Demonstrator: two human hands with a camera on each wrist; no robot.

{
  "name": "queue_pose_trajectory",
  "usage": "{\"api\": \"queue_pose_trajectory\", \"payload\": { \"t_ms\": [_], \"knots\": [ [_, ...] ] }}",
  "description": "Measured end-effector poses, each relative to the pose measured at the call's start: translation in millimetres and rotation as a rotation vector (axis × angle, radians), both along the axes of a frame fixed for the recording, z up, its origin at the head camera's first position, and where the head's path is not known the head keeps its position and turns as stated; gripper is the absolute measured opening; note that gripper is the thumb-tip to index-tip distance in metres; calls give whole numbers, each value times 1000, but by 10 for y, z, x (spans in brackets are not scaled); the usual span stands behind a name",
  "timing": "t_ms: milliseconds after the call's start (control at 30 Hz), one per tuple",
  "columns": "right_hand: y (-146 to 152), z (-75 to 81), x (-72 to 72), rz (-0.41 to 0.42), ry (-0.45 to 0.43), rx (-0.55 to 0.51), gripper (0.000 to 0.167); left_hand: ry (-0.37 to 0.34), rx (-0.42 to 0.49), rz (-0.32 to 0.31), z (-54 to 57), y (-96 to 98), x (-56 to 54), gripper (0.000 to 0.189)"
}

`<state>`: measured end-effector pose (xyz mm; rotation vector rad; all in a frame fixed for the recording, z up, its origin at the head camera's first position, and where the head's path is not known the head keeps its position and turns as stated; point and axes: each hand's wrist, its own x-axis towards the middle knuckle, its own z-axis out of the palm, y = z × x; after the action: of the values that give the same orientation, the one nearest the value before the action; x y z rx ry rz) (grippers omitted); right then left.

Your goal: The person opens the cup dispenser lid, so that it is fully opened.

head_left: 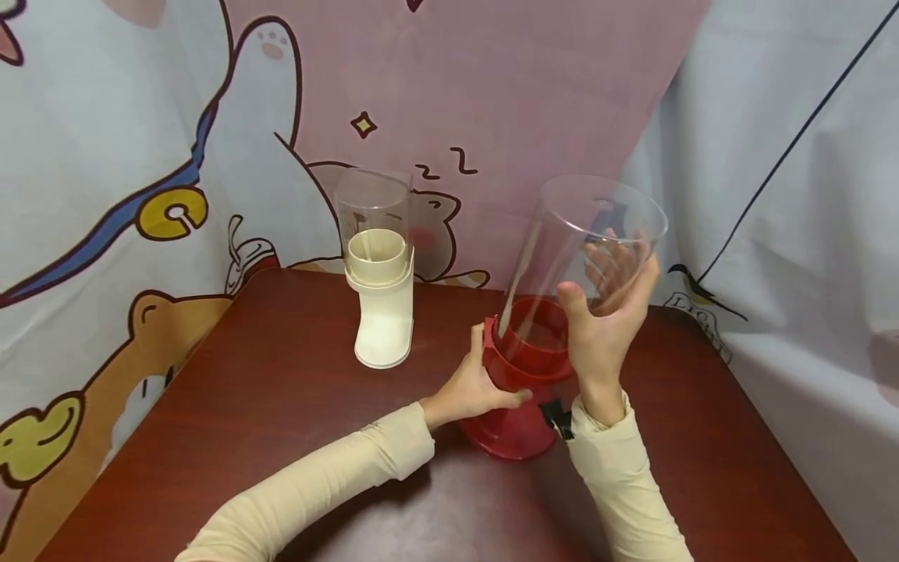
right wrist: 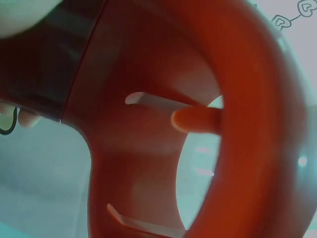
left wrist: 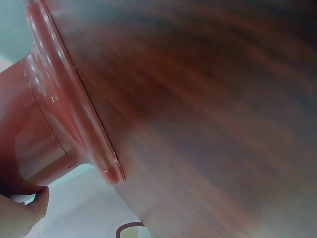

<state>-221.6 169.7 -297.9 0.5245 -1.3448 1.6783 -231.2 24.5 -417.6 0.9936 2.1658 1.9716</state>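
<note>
A red dispenser base (head_left: 516,433) stands on the table, right of centre, with a flared foot and a round collar on top. Its left side is held by my left hand (head_left: 477,386), the thumb lying across the front. From the collar a wide clear cylinder (head_left: 534,261) rises, leaning to the right. My right hand (head_left: 612,328) grips the cylinder's right side, with its thumb in front and fingers showing through the clear wall. Close up in the right wrist view, the red base (right wrist: 133,163) shows slots and a thick curved rim.
To the left, near the back edge, stands a cream dispenser base (head_left: 382,328) with a smaller clear cylinder (head_left: 374,195) on it. The dark red wooden table (head_left: 281,375) is enclosed by printed cloth (head_left: 534,101) behind and at the sides.
</note>
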Motion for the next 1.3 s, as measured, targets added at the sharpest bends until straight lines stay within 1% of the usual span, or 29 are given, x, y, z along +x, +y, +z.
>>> {"api": "queue_pose_trajectory", "payload": {
  "t_ms": [133,233,433,533,667,767,900,967,1100,1233,1300],
  "knots": [
    [-48,0,15,-10,26,-5,116,-3,-1,-16,20,-18,19,94],
    [-70,4,29,-31,23,14,118,-6,-4,-23,20,-28,20,93],
    [-53,27,41,-61,-41,96,109,-8,-5,-19,19,-24,40,94],
    [-38,47,22,-59,-67,107,107,9,-2,-12,17,-15,35,95],
    [-14,78,-18,-56,-95,99,107,17,13,-4,-12,10,-4,96],
    [11,95,-39,-42,-139,102,105,16,38,-3,-132,46,-79,97],
    [68,126,-63,-19,-222,119,99,35,52,-3,-310,84,-167,101],
    [101,150,-84,-8,-251,120,94,43,48,-1,-336,97,-179,102],
    [136,185,-124,9,-263,104,87,65,50,2,-330,112,-189,103],
    [138,176,-110,15,-252,73,93,65,34,17,-306,112,-169,104],
    [134,158,-98,17,-252,61,97,55,27,23,-260,92,-123,103]
  ]
}}
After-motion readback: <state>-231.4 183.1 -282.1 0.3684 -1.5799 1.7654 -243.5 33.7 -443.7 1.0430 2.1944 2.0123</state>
